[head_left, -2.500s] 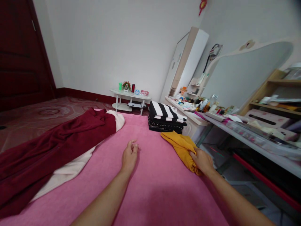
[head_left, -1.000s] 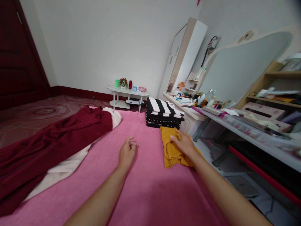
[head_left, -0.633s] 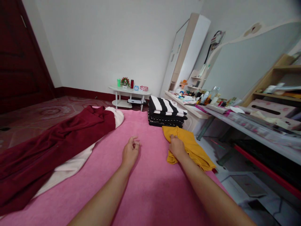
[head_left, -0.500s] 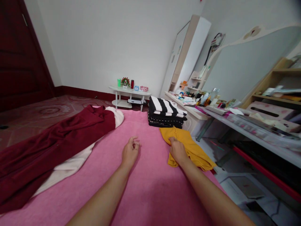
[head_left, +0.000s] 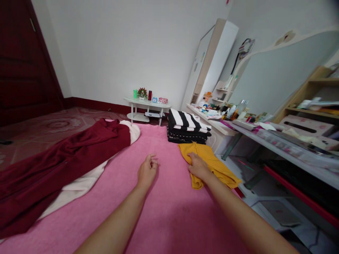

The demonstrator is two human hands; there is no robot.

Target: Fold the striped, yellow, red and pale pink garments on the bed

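Note:
My right hand [head_left: 199,167] rests on a folded mustard-yellow garment [head_left: 212,160] at the right edge of the pink bed cover [head_left: 164,197]. Its thumb and forefinger are spread apart on the cloth, not pinching it. My left hand [head_left: 147,171] is above the middle of the cover, fingers loosely bent and apart, holding nothing. Just beyond the yellow garment stands a stack of folded clothes [head_left: 186,135], with a black-and-white striped piece [head_left: 188,120] on top.
A dark red garment [head_left: 66,162] lies stretched along the left side, over a white cloth [head_left: 84,183]. A small white table [head_left: 148,103] stands by the far wall. To the right are a cluttered dressing table [head_left: 219,123] with a mirror and a glass desk [head_left: 280,141].
My right thumb and forefinger have spread apart on the yellow garment, whose near edge has shifted slightly. My left hand has stayed nearly still. The view has tilted a little.

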